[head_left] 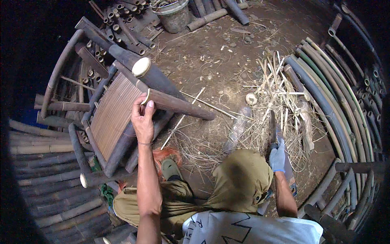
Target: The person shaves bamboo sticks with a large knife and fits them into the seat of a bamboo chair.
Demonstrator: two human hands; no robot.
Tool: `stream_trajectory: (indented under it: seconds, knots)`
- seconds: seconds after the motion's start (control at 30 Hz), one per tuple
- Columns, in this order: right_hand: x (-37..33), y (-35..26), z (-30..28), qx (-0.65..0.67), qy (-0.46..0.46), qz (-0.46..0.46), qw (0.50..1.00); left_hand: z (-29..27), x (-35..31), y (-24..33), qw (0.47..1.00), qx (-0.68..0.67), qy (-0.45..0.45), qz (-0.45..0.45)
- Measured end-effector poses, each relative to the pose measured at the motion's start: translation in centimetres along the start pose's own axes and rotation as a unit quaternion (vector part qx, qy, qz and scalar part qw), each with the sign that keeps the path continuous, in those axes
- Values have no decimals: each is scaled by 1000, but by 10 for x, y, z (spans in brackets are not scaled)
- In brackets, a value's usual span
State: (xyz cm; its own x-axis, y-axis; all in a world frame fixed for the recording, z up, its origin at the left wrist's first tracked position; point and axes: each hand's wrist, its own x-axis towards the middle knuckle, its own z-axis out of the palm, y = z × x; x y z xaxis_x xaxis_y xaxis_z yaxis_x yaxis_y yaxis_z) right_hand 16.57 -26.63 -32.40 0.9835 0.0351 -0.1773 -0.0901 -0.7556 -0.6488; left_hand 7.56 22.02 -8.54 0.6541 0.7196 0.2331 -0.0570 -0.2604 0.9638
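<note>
My left hand is closed, thumb and fingers pinching the pale cut end of a brown bamboo pole. The pole slants away to the right beside a bamboo chair with a slatted panel. Just beyond my fingers, a thicker dark bamboo post shows a pale round end. On the right, my right hand, in a light grey-blue glove, is wrapped round the handle of a machete, its dark blade pointing away from me. Close beside that hand lies a saw, partly hidden by my forearm.
Shavings and split strips are heaped ahead of my right hand. Long bamboo poles curve along the right side. A bucket stands at the back, near stacked bamboo tubes. Bamboo slats lie at the left; orange fibres lie by my foot.
</note>
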Motion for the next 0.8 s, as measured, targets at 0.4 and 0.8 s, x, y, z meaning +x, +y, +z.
stream_trajectory:
  seconds: [0.4, 0.8]
  knots:
    - [-3, -59, -108, -194, -40, -60, 978, 60, -24, 38, 981, 25, -151, 121]
    - [-62, -214, -168, 214, -177, -95, 956, 120, -66, 51, 971, 14, -203, 128]
